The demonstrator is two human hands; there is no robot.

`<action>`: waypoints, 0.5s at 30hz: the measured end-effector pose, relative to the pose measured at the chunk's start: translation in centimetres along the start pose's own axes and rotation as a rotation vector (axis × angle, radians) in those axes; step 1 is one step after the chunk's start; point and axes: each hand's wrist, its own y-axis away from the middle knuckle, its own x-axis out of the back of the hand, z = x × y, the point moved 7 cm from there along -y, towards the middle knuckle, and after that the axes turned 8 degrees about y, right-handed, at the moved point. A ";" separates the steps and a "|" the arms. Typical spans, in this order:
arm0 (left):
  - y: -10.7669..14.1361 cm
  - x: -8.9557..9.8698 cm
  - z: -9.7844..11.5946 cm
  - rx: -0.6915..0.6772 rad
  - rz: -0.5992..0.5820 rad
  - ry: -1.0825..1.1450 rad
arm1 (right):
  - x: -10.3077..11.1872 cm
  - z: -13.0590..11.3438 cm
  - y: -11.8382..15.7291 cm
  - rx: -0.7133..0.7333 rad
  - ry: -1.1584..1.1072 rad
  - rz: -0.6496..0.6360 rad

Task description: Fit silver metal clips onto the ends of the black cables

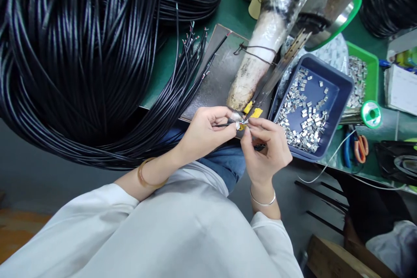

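Note:
My left hand point(213, 128) is closed on a black cable point(224, 124), close to its stripped end. Facing it, my right hand point(267, 145) is closed in a pinch on a small silvery metal piece point(245, 121) at the cable's end; its exact shape is too small to make out. Both hands meet just below a soldering iron tip point(249, 113) and some yellow pieces point(256, 113). Right of my right hand stands a blue tray point(337, 95) with many small metal connector shells point(309, 126) in it.
A large bundle of black cables point(81, 52) covers the left side. Cut cable ends point(192, 52) lie by a dark plate point(216, 69). A wrapped duct point(257, 47) slants overhead. A green bin point(374, 69), a solder spool point(371, 114) and pliers point(360, 147) are at the right.

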 end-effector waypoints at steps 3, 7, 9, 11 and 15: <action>0.0 -0.1 0.2 -0.002 0.003 0.008 | 0.0 0.0 -0.1 -0.005 -0.005 -0.001; 0.1 -0.3 0.4 -0.005 -0.007 0.010 | 0.2 -0.1 -0.1 -0.019 -0.006 0.008; 0.2 -0.2 0.4 -0.009 -0.009 0.010 | 0.3 -0.1 0.0 -0.022 -0.002 0.015; 0.2 -0.2 0.4 -0.013 -0.012 0.013 | 0.3 -0.1 0.1 -0.021 0.007 0.011; 0.1 -0.2 -0.1 0.010 -0.026 0.021 | 0.2 0.0 0.2 -0.008 0.030 0.001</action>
